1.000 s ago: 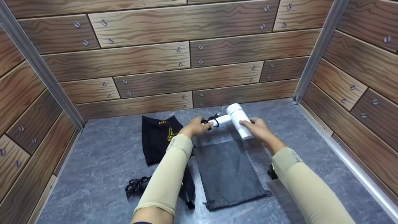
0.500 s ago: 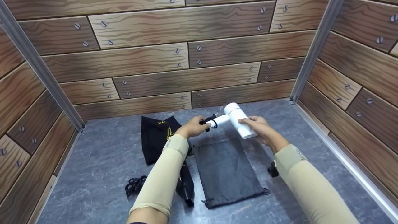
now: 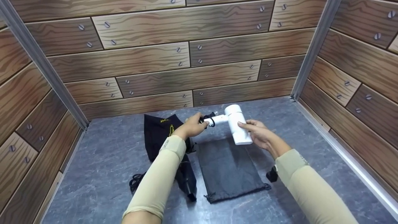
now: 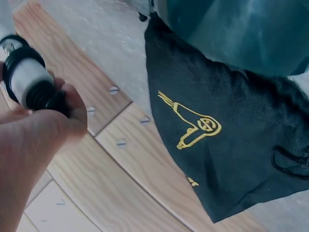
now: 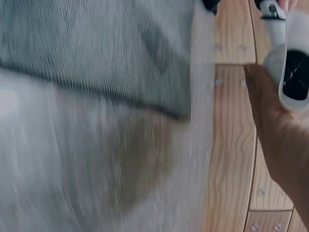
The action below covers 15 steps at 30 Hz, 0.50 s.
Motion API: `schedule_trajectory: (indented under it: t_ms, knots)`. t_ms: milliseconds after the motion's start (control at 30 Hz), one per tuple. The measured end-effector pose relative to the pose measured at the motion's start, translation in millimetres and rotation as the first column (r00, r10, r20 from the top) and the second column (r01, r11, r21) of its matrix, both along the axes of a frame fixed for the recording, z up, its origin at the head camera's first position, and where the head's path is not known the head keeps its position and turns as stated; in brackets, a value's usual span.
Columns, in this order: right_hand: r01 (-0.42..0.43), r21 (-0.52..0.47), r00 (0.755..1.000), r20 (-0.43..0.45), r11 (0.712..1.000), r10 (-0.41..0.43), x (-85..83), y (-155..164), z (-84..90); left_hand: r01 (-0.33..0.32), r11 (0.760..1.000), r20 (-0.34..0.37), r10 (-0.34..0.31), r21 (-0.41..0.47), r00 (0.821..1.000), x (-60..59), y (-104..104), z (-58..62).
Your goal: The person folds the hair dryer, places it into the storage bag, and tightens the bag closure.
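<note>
A white hair dryer (image 3: pixel 237 124) is held above the tabletop between both hands. My left hand (image 3: pixel 193 125) grips its handle end, where the black cord (image 4: pixel 24 57) is wound round the white handle. The barrel is in my right hand (image 3: pixel 261 133), with the thumb on its near side; the right wrist view shows the barrel's dark open end (image 5: pixel 295 77). Below the dryer a dark grey drawstring bag (image 3: pixel 228 171) lies flat. To the left is a black pouch (image 3: pixel 158 137) with a yellow hair dryer print, partly behind the left arm.
A black hair dryer (image 3: pixel 187 180) lies under the left forearm, its coiled cord (image 3: pixel 135 182) showing on the far side. A small black object (image 3: pixel 272 175) sits beside the right forearm. Wood-patterned walls (image 3: pixel 155 68) enclose the grey tabletop (image 3: pixel 99 161).
Both hands still hold the white hair dryer. Its barrel has turned more upright in the head view, and its lower end has come slightly nearer. The right hand has dropped a little.
</note>
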State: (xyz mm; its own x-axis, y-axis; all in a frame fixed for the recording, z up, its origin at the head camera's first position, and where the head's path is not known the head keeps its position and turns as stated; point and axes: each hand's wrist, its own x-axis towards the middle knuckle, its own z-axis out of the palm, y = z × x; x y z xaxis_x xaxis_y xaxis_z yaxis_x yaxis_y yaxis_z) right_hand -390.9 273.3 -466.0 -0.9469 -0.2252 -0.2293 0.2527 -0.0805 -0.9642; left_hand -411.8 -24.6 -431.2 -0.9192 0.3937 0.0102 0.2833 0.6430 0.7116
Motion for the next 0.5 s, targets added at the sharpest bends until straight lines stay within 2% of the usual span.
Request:
schedule_trajectory:
  t_ms: [100, 200, 333, 500]
  knots:
    - [0.041, -0.034, 0.999, -0.027, 0.999, -0.042, 5.5, -5.2, 2.1, -0.04, 0.999, -0.073, 0.04, 0.002, 0.997, 5.7, 4.8, 0.6]
    - [0.081, -0.049, 0.995, -0.05, 0.996, -0.083, 10.2, -10.4, 5.4, -0.104, 0.994, -0.108, 0.108, 0.046, 0.988, 13.5, 10.0, -2.0]
    - [0.121, -0.085, 0.99, -0.067, 0.989, -0.127, 15.8, -17.9, 7.1, -0.203, 0.973, -0.144, 0.217, 0.107, 0.966, 23.7, 15.0, -4.6]
    - [0.171, -0.126, 0.98, -0.082, 0.977, -0.182, 22.0, -25.0, 5.8, -0.257, 0.954, -0.185, 0.283, 0.152, 0.941, 31.0, 16.8, -2.8]
